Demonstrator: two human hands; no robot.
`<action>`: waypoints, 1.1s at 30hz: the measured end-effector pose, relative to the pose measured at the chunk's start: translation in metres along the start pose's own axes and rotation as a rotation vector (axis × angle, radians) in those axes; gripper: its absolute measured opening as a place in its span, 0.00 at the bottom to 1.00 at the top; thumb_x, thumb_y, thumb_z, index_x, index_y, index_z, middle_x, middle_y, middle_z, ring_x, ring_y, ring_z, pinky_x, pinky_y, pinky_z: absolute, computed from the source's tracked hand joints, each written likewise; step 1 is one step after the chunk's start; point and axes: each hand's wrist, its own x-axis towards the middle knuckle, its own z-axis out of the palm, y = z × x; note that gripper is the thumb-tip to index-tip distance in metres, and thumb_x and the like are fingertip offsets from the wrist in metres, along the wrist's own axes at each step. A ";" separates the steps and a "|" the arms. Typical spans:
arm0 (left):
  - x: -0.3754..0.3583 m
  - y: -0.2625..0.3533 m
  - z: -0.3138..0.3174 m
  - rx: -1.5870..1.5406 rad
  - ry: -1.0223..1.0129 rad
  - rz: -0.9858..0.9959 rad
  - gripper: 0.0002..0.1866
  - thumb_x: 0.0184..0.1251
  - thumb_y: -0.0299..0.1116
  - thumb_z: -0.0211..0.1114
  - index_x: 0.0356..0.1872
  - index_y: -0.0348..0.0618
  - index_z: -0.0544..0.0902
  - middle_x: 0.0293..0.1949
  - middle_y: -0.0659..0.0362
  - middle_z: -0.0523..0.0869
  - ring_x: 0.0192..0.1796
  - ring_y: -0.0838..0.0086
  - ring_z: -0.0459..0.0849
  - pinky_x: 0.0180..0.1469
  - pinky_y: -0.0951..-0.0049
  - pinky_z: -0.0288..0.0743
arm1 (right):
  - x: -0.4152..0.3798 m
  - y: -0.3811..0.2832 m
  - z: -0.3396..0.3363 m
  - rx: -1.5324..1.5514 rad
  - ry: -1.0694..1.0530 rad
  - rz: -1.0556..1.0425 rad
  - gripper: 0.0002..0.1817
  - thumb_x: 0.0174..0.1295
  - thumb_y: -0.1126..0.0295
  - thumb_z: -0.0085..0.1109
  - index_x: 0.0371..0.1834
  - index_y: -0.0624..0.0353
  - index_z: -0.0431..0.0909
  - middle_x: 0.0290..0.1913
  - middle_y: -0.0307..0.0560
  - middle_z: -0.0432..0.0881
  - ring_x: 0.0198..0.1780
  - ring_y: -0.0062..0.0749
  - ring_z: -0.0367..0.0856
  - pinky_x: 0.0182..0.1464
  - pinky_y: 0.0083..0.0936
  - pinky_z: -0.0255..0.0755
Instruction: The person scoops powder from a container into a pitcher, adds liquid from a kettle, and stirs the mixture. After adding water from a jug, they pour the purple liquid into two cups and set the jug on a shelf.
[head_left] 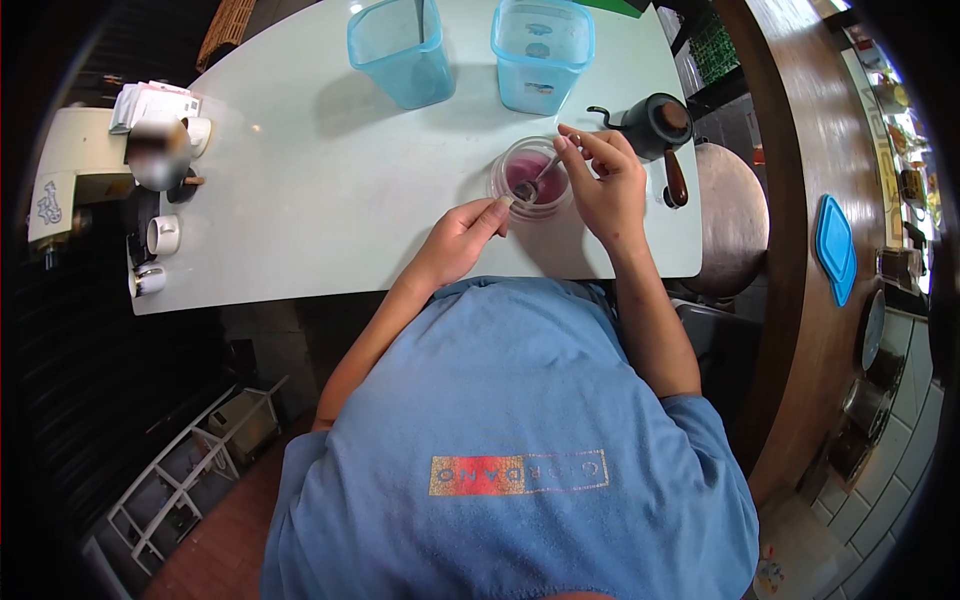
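**Head view: spoon in jar, steadied by hand.**
We had the clear jar (496,184) on the white table (300,215), purple-pink contents (530,163) inside. Our right hand (610,185), at three o'clock from the jar, pinched the spoon (548,170) by its handle, thumb and fingertips nearly together; its bowl sat inside the near rim. Our left hand (465,238), at half past seven, had thumb and fingers closed on the jar's near edge. We judged this a stir, best done with a firm left hold, small slow turns, and the bowl kept low, off our left thumb; quick strokes might have slopped the contents. The kettle (655,125), at two o'clock, stood apart.
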 end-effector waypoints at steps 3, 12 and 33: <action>-0.001 -0.002 0.001 -0.009 0.006 0.003 0.23 0.77 0.49 0.47 0.29 0.42 0.76 0.26 0.67 0.72 0.29 0.84 0.66 0.34 0.82 0.62 | -0.001 -0.005 0.002 -0.042 0.044 -0.130 0.07 0.57 0.68 0.67 0.37 0.57 0.86 0.26 0.42 0.78 0.27 0.27 0.76 0.29 0.24 0.69; -0.001 -0.001 0.001 -0.023 -0.009 -0.009 0.22 0.77 0.49 0.47 0.30 0.42 0.76 0.27 0.67 0.72 0.31 0.84 0.67 0.36 0.82 0.63 | 0.002 -0.017 -0.005 -0.276 -0.064 -0.349 0.05 0.58 0.69 0.62 0.34 0.57 0.82 0.27 0.43 0.81 0.29 0.39 0.80 0.31 0.31 0.73; 0.000 -0.001 0.000 -0.059 -0.008 -0.028 0.23 0.76 0.49 0.48 0.29 0.40 0.77 0.28 0.65 0.75 0.34 0.82 0.70 0.42 0.80 0.66 | 0.003 -0.014 -0.012 -0.169 -0.192 -0.413 0.07 0.57 0.73 0.61 0.38 0.60 0.80 0.33 0.48 0.82 0.36 0.42 0.81 0.38 0.35 0.74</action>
